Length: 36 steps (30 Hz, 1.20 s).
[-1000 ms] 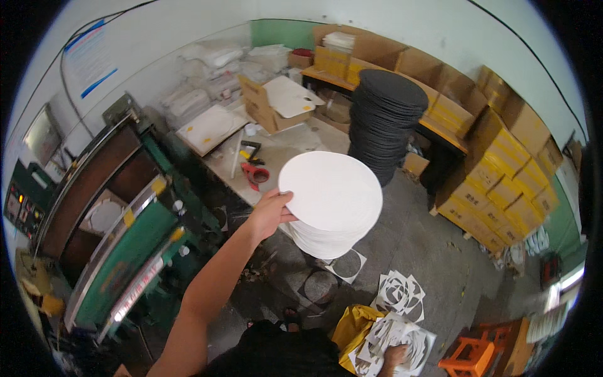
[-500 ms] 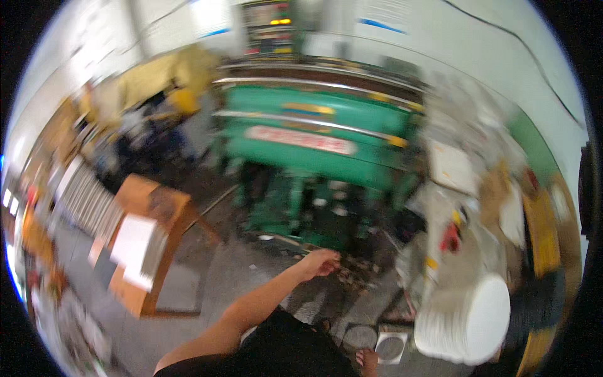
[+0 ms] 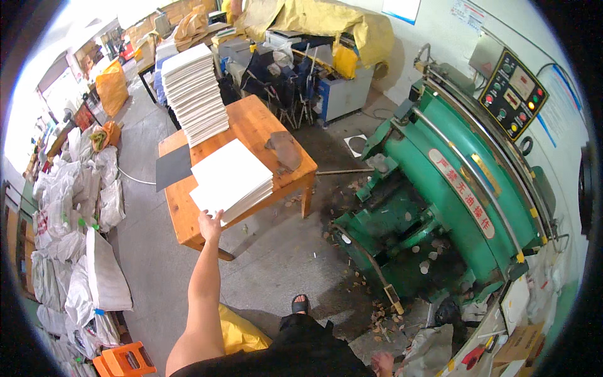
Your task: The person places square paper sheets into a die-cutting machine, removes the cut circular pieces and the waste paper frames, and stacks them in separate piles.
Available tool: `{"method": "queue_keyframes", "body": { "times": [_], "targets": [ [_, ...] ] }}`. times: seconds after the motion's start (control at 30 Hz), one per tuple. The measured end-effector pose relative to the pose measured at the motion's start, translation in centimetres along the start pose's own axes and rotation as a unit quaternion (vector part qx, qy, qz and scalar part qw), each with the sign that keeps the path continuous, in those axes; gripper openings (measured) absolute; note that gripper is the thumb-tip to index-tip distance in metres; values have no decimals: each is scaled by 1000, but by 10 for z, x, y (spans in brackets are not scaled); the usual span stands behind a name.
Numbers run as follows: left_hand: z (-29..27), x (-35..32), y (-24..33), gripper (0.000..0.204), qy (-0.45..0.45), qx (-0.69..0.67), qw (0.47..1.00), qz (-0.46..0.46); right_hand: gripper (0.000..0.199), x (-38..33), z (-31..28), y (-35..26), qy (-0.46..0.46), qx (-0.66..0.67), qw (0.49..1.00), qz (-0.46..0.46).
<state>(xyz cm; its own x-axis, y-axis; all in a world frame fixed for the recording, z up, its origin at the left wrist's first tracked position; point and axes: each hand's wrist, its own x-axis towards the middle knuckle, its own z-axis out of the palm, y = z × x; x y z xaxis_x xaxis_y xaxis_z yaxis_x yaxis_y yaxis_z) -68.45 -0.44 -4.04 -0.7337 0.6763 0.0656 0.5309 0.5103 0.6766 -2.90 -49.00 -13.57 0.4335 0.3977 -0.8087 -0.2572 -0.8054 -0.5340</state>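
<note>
My left hand reaches out to the near corner of a low stack of white square boards. Its thumb and fingers are apart, with the fingertips at the board edges. Lower boards jut out from under the top ones on that side. The stack lies on a wooden table. Behind it rises a tall pile of white boards, beside a dark grey sheet. A brown, irregular flat piece rests near the right table edge. My right hand is low at the picture's bottom, mostly cut off, its fingers unclear.
A large green press with a control panel stands at right, scraps scattered on the floor beneath it. Bulging white sacks line the left. An orange plastic stool and a yellow bag are near me.
My view has swung left from the press to the table. The left hand, earlier before the press, is now at the white boards. The right hand stays low.
</note>
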Motion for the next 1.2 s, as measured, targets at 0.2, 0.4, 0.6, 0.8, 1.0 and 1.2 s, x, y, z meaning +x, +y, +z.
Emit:
{"method": "queue_keyframes", "body": {
  "times": [0.2, 0.4, 0.6, 0.8, 1.0, 1.2],
  "targets": [
    [3, 40, -27, 47, -92, -232, 964, -88, 24, -2, 55, -77, -32, 4, 997, -75],
    [-16, 57, -53, 20, -109, -438, 868, -209, 26, 6, 75, -50, -55, -46, 996, 50],
    [-59, -55, -4, 34, -399, -518, 718, -238, 27, 20, 31, 3, -32, -186, 981, -40],
    [-93, -38, 41, 40, -157, -514, 834, -126, 30, -103, 71, -207, 39, -208, 936, -281],
    [-84, -65, 108, 52, -315, -611, 722, -76, 31, -145, 13, -389, 38, 112, 871, -478],
    [-57, -254, 218, 64, -451, -493, 734, -120, 30, 86, -94, -441, 106, 211, 931, -278]
  ]
}}
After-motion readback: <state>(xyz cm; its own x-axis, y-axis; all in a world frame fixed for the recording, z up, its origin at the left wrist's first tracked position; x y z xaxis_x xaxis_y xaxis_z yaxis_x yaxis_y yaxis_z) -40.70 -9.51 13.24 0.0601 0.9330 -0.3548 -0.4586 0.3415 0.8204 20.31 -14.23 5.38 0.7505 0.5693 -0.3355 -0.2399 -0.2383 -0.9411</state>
